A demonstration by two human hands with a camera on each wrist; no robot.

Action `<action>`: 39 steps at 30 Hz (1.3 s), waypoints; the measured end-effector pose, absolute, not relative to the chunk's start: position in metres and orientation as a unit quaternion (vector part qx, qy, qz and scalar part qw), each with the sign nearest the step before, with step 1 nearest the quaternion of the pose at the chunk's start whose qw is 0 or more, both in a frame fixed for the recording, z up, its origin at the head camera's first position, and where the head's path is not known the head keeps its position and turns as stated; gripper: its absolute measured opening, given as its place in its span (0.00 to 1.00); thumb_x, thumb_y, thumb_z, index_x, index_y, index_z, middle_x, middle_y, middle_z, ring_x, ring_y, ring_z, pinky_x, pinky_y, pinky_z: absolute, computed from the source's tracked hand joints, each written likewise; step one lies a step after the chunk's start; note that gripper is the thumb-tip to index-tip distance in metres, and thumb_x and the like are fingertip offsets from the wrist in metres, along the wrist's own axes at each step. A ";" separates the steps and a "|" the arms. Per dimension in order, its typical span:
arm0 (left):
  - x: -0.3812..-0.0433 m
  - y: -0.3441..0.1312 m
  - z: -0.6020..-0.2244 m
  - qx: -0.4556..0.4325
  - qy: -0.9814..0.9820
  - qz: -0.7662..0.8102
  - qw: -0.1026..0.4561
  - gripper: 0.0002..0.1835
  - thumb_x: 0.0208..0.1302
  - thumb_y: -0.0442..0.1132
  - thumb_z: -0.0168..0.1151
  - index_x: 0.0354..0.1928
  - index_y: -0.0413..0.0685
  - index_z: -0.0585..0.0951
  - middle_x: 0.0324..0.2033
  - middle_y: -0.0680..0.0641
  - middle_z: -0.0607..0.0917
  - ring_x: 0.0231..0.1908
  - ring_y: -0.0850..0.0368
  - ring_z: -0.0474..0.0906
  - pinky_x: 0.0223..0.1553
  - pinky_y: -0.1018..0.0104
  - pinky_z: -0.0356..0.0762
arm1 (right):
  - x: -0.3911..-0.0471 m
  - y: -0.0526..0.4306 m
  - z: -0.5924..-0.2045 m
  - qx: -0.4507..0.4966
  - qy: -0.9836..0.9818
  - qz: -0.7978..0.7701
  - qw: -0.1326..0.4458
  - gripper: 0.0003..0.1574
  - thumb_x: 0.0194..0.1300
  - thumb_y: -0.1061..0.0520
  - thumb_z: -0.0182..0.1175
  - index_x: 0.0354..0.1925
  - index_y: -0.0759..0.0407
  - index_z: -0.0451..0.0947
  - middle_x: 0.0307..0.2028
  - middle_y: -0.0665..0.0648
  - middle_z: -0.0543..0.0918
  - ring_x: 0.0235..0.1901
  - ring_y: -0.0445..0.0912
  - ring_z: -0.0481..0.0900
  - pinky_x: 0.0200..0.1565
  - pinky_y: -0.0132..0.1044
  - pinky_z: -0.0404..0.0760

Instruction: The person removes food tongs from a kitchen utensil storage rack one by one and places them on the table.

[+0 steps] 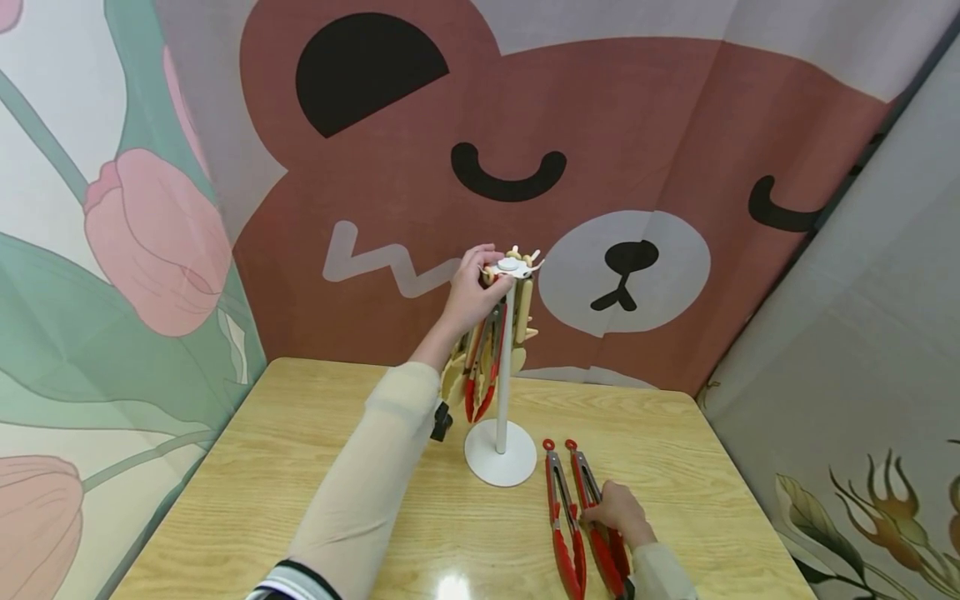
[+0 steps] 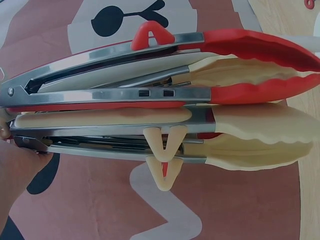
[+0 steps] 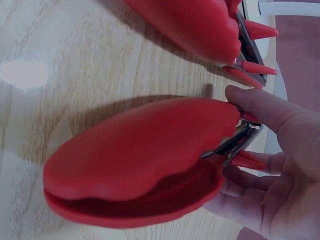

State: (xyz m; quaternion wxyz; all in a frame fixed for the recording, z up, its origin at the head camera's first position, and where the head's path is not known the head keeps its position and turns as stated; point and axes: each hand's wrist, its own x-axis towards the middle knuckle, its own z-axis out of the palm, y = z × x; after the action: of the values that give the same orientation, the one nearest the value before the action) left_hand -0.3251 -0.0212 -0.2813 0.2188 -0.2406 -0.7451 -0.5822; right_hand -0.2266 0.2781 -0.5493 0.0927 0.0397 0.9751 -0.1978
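My left hand (image 1: 472, 287) is at the top of a white stand (image 1: 503, 375), its thumb and fingers round the upper end of cream-tipped tongs (image 2: 260, 120) right at the hooks. Beside these hang red-tipped tongs (image 2: 265, 47), jaws parted. Low over the table, my right hand (image 1: 621, 512) grips another pair of red tongs (image 3: 145, 150) near the middle, thumb on one side and fingers on the other. A second red pair (image 1: 564, 525) lies parallel on its left, apart from the hand. The hooks near my left fingertips are partly hidden.
The stand's round base (image 1: 517, 467) rests on a wooden table (image 1: 420, 517), just behind the red tongs. More cream utensils (image 1: 525, 312) hang from the stand's far side. A printed curtain (image 1: 600, 125) rises close behind the table.
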 end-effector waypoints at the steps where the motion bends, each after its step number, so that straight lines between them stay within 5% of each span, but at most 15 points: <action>1: -0.325 -0.021 -0.281 -0.242 -0.745 -0.582 0.219 0.19 0.55 0.35 0.58 0.49 0.35 0.72 0.57 0.43 0.64 0.55 0.54 0.62 0.52 0.67 0.62 | -0.226 0.278 -0.549 0.043 0.975 -0.196 0.094 0.26 0.37 0.49 0.71 0.23 0.62 0.66 0.18 0.54 0.68 0.17 0.45 0.65 0.18 0.35 0.62; 19: -0.325 -0.022 -0.280 -0.237 -0.749 -0.577 0.223 0.19 0.54 0.35 0.58 0.49 0.35 0.73 0.57 0.42 0.65 0.56 0.53 0.61 0.53 0.66 0.61 | -0.217 0.269 -0.523 0.036 0.977 -0.182 0.104 0.27 0.48 0.45 0.65 0.32 0.68 0.71 0.23 0.55 0.73 0.21 0.47 0.69 0.21 0.37 0.64; 26: -0.323 -0.020 -0.282 -0.211 -0.755 -0.567 0.254 0.19 0.53 0.37 0.59 0.47 0.36 0.74 0.55 0.42 0.67 0.54 0.53 0.63 0.53 0.65 0.62 | -0.220 0.267 -0.512 0.001 0.974 -0.222 0.042 0.36 0.56 0.45 0.60 0.49 0.74 0.68 0.36 0.67 0.78 0.28 0.52 0.76 0.23 0.42 0.71; 33: -0.317 -0.016 -0.286 -0.169 -0.764 -0.532 0.322 0.20 0.52 0.42 0.62 0.45 0.37 0.75 0.50 0.41 0.72 0.49 0.52 0.68 0.47 0.61 0.67 | -0.220 0.259 -0.510 -0.067 0.956 -0.284 -0.037 0.30 0.58 0.51 0.59 0.51 0.72 0.68 0.46 0.70 0.72 0.44 0.61 0.72 0.42 0.52 0.72; 39: -0.315 -0.014 -0.283 -0.177 -0.782 -0.514 0.305 0.21 0.57 0.43 0.57 0.48 0.35 0.73 0.55 0.41 0.69 0.53 0.50 0.66 0.52 0.60 0.63 | -0.219 0.253 -0.510 -0.099 0.928 -0.349 -0.084 0.23 0.57 0.58 0.60 0.49 0.69 0.71 0.46 0.67 0.73 0.46 0.60 0.71 0.43 0.51 0.71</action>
State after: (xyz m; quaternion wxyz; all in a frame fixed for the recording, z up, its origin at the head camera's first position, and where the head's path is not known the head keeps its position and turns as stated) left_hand -0.3147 -0.0137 -0.2832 0.3046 -0.1774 -0.7820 -0.5141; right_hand -0.2194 0.2526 -0.5097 -0.0841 -0.0987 0.9281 -0.3489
